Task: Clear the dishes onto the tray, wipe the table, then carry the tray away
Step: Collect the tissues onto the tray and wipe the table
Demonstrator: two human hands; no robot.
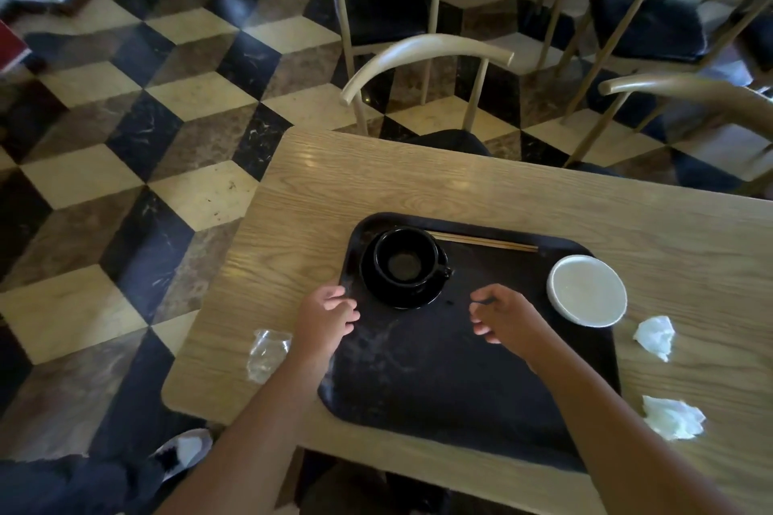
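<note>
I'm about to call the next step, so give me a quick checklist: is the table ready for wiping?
1. Cup and saucer on tray: ok.
2. White dish fully on tray: not ok, it overhangs the right rim.
3. Chopsticks on tray: ok.
4. Tissues off table: not ok.
5. Plastic wrapper cleared: not ok.
6. Hands free, left hand, right hand: cannot tell.

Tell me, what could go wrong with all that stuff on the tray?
The white plate hangs over the right rim of the tray, so it might slide off when lifted. The black cup on its saucer sits in one far corner, which could tip the load. Two crumpled napkins and a plastic wrapper lie on the table and might be forgotten.
</note>
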